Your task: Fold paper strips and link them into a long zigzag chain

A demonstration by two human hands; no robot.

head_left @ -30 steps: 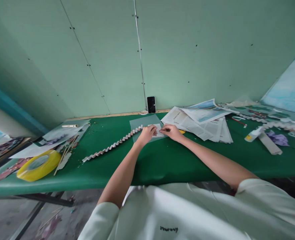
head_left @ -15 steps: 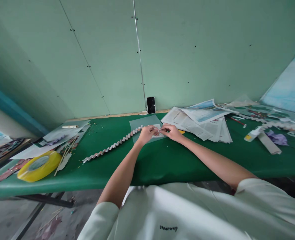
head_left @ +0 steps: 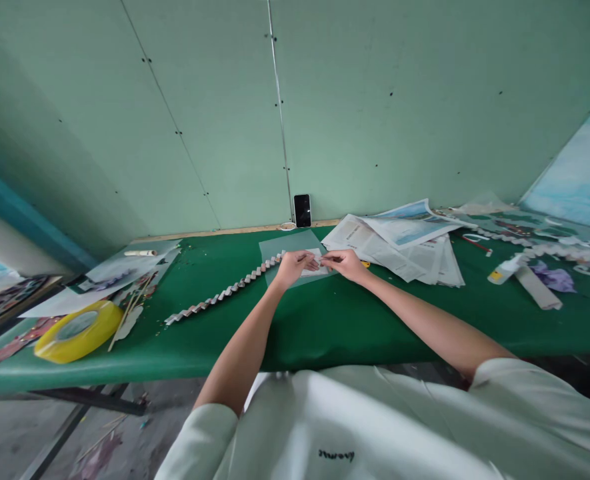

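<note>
A zigzag folded paper chain point(head_left: 225, 291) lies slantwise across the green table, its far end running in under my left hand point(head_left: 295, 267). The fingers of that hand are closed around this end, though the grip is partly hidden. My right hand point(head_left: 345, 264) is just to the right, with thumb and fingers pinched together near the left fingertips. Whatever small piece it pinches is too small to make out. Below both hands, a small white sheet point(head_left: 311, 271) rests on a larger translucent sheet point(head_left: 273, 248).
Newspaper sheets point(head_left: 417, 261) are spread at right, near a glue bottle point(head_left: 505, 269) and purple crumpled material point(head_left: 553, 275). A phone point(head_left: 302, 211) leans on the wall. At left lie a yellow tape roll point(head_left: 101, 332) and thin sticks point(head_left: 129, 312).
My right hand has shifted very slightly right, widening the small space between the two hands' fingertips. The left hand and the chain look the same.
</note>
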